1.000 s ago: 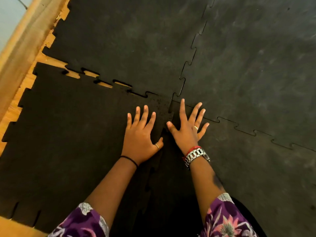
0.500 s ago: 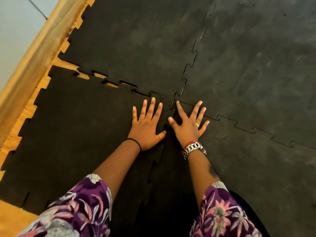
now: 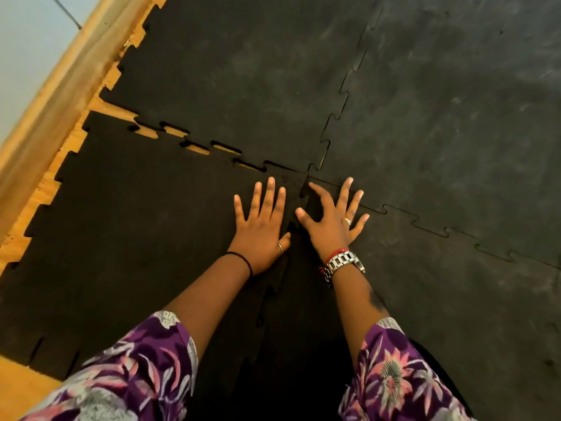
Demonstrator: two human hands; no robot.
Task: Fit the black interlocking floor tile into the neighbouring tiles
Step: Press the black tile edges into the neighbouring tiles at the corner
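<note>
- Two hands pressed flat on the floor, fingers spread, holding nothing.
- Left hand on the black foam floor tile with jigsaw edges, near its far right corner.
- Right hand just beside, on the dusty black tile to the right.
- Far edge of the foam tile not yet locked into the dusty black tile behind; bits of orange wooden floor seen through the gaps.

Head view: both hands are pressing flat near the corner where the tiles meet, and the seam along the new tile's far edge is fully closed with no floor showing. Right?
Not quite. The left hand and right hand do press near the corner, but the far seam is not closed: the head view shows wooden floor through gaps between the teeth there.
</note>
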